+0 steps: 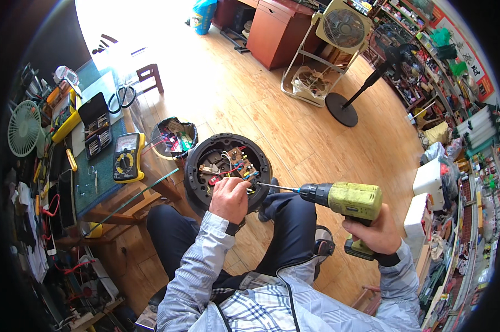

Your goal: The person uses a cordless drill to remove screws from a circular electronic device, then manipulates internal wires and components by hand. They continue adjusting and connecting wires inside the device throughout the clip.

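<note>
A: Sitting over the round black housing (228,172), propped on the knees with its open side up. Left hand (230,198) pressing down on the near rim, fingers curled over the edge among the coloured wires (234,169), grip narrow and clamped on the housing.

B: And the drill (344,200)?

A: Lying to the right of the housing, at about the same height. Right hand (378,232) wrapping the handle from below, grip closed tight around it, with the yellow-green body sitting just above the knuckles.

B: Pointing which way?

A: Long axis running nearly level, right to left, dipping not at all. Black chuck facing left, the thin bit (277,187) reaching across the gap and touching the housing's right rim, just beside the left hand's fingertips. Battery end hanging down and back toward the right sleeve.

B: Anything inside the housing?

A: Showing a small brown circuit board and red, yellow and blue leads; finer parts too small to tell.

B: Around it?

A: Standing to the left, the counter (95,188) with a green mat, carrying a yellow multimeter (127,157) near its right edge, a black case of bits (95,131) behind that, and scissors (122,98) farther back. Sitting just beyond the multimeter, on the wooden floor (261,110), a lined bin (175,135) with scraps. Standing well apart, on the floor to the far right, a pedestal fan (366,83), and a green desk fan (23,128) at the counter's left end.
</note>
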